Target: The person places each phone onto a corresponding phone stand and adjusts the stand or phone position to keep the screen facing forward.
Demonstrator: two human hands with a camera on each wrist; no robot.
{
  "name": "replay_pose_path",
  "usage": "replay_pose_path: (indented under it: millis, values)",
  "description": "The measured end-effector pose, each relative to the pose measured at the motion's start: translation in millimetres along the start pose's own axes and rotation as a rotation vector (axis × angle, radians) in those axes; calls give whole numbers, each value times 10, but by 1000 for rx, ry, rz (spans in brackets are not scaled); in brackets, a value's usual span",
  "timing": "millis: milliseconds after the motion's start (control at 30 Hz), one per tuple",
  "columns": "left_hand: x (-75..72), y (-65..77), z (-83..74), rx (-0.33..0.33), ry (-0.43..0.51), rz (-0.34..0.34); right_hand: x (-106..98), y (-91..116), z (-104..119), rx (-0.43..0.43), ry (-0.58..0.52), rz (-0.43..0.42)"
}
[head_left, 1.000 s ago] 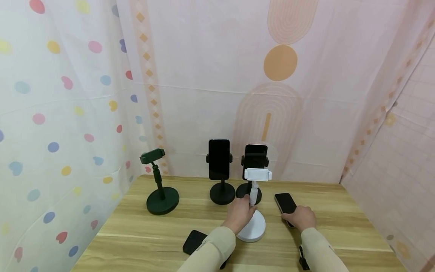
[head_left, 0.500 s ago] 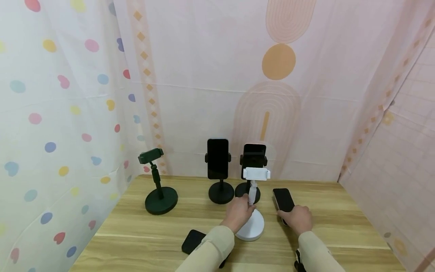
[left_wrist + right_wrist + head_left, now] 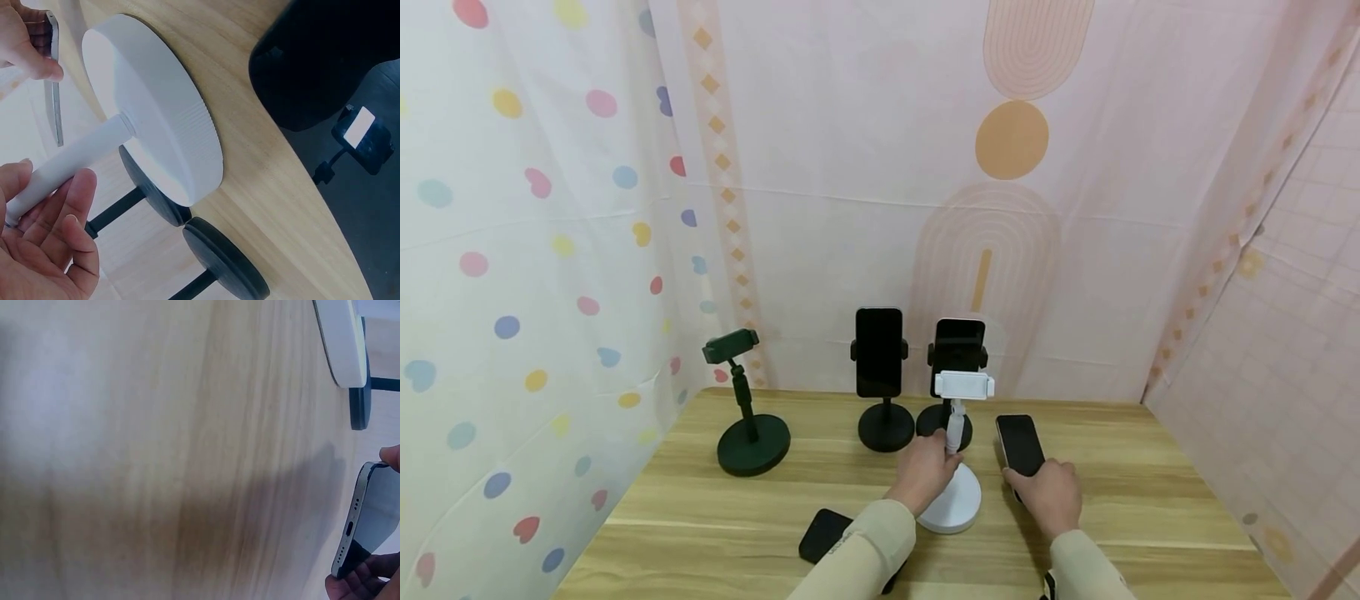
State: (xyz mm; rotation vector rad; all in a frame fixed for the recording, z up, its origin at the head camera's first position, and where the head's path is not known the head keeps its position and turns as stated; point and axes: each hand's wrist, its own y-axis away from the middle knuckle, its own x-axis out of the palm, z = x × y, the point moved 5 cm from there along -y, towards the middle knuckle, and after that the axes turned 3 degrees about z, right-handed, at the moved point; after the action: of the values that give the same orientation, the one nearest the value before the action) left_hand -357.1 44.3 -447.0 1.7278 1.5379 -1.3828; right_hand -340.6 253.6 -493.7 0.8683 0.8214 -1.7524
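Observation:
My left hand (image 3: 921, 473) grips the stem of a white phone stand (image 3: 955, 507), whose round base rests on the table. The stand's clamp (image 3: 964, 385) at the top holds nothing. In the left wrist view the fingers curl around the white stem (image 3: 75, 159). To the right of the stand, my right hand (image 3: 1051, 496) holds a smartphone (image 3: 1019, 443) by its near end, thumb on one side. The right wrist view shows that phone's bottom edge with its port (image 3: 349, 529), above a shadow on the wood.
Two black stands bearing phones (image 3: 878, 352) (image 3: 959, 342) stand behind the white one. At the left is a dark green stand (image 3: 754, 444) with nothing in its clamp. Another dark phone (image 3: 824, 533) lies near the left forearm. Patterned curtains (image 3: 820, 208) hang around the wooden table (image 3: 700, 533).
My right hand has shifted slightly left, towards the white stand, and the phone in it has tilted up a little. The left hand keeps its grip on the stem.

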Motion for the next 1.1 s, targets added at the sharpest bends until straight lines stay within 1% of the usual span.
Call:
replay_pose_path:
  millis: [333,500,600,700,867,1100]
  values:
    - [-20,-5,-9,3,-7,-5,-88,109,51,22,-73,-59]
    - [1,-6,4,0,-10,0,-135,223,89,7,-79,-125]
    - [10,-8,9,-3,-7,-2,-164,287,106,9,-78,-170]
    - [17,-14,14,-3,-11,-12,-195,333,131,14,-89,-197]
    - [34,-19,20,-3,-13,-24,-251,410,186,36,-126,-218]
    - [35,-7,19,-7,-6,-19,-288,496,244,57,-148,-231]
